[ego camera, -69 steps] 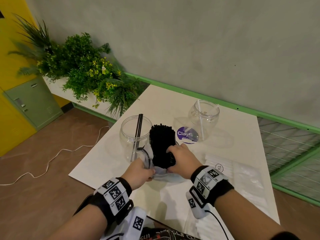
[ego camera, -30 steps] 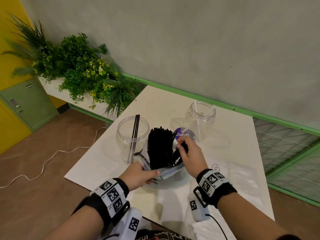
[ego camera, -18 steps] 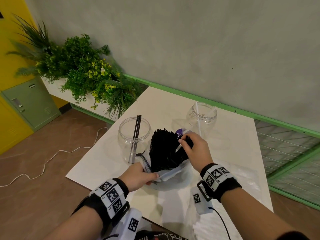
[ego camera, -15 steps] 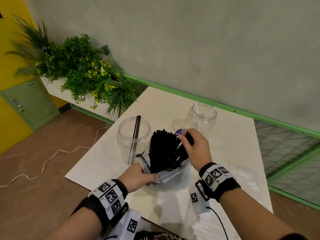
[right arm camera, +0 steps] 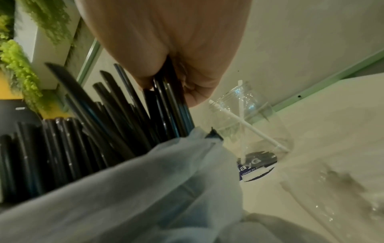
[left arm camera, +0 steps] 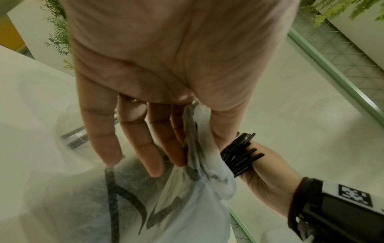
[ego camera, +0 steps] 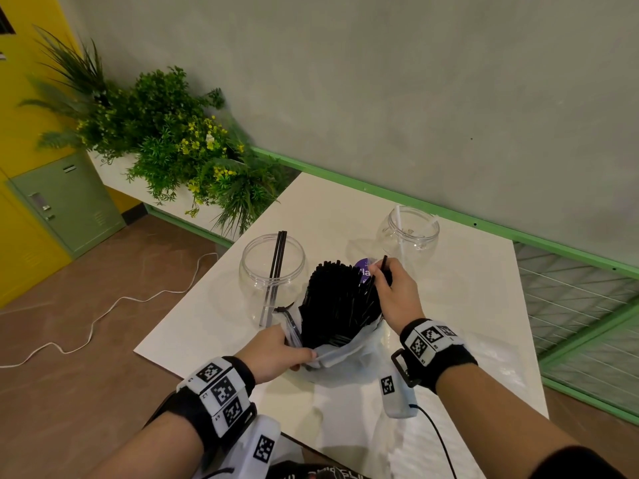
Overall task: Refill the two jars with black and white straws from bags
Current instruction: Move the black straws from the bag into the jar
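Left hand [ego camera: 276, 350] grip: thumb and fingers pinch gathered rim of translucent bag [ego camera: 340, 354]. Bundle of black straws [ego camera: 337, 299] stands in bag, just right of that grip. Right hand [ego camera: 397, 299] grip clenched on few black straws at bundle's far right edge. Jar with two black straws [ego camera: 273, 271] beyond left grip, on white surface [ego camera: 466, 305]. Jar with white straws [ego camera: 409, 233] beyond right grip.
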The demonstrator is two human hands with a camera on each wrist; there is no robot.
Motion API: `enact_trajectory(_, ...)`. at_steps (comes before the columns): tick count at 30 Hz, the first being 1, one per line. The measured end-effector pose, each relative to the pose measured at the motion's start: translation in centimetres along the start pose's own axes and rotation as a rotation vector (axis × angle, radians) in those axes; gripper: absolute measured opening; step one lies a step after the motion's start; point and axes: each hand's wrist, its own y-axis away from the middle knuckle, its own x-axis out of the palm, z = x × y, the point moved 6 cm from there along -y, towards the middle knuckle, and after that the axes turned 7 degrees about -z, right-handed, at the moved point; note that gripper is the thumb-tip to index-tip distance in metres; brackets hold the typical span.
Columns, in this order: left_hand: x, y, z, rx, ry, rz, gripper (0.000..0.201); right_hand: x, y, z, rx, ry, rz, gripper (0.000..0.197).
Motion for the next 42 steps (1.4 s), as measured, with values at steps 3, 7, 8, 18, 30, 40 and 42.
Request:
enact_trajectory(3, -0.1, -0.2, 0.1, 0.006, -0.015, 0.001, 0.016, 0.0, -0.1, -0.1, 0.046, -0.024, -0.014, 0.011)
enact_trajectory(7, -0.1, -0.6, 0.1, 0.007, -0.017, 0.002, 0.011, -2.7, 1.8, 1.6, -0.025, -0.132, -0.194, 0.027)
enact_trajectory(8, -0.1, -0.7, 0.2, 0.008, -0.018, 0.004, 0.014, -3.4, 2.8, 2.1, -0.081, -0.123, -0.233, 0.023)
enact_trajectory(18, 0.2, -1.3, 0.0, 0.06, -0.06, 0.016, 0.013, -2.2, 6.5, 1.7, -0.285, 0.161, -0.139, 0.081)
enact_trajectory(30, 0.1, -1.3, 0.3, 0.09, -0.054, 0.042, 0.019, 1.5, 2.0, 1.6, -0.362, 0.269, 0.067, 0.036)
enact_trajectory(40, 0.0, -1.5, 0.7, 0.071, -0.085, 0.053, 0.007, 0.3, 1.7, 1.3, -0.384, 0.246, 0.028, 0.04)
enact_trajectory(42, -0.1, -1.4, 1.1, 0.043, -0.077, 0.054, 0.009, -1.2, 2.7, 2.7, -0.406, 0.192, -0.12, 0.042)
